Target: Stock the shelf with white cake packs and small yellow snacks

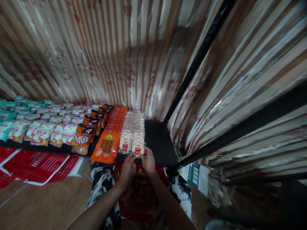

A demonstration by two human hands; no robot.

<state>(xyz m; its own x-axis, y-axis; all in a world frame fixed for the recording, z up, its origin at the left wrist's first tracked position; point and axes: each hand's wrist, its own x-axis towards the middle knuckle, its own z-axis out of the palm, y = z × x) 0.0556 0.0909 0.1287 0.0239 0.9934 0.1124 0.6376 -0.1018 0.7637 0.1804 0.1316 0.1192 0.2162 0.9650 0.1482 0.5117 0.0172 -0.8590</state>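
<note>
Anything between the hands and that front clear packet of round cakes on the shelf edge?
Nothing visible. The left hand and right hand already touch the front clear packet at the black shelf edge; the orange packets lie beside it to the left.

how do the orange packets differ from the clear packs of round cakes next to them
The orange packets are opaque, with a printed picture of brown sticks; the clear packs of round cakes show pale discs through the wrap. Both the left hand and the right hand are at the front clear pack; no hand touches the orange packets. Both lie overlapped in rows running back along the black shelf.
</note>
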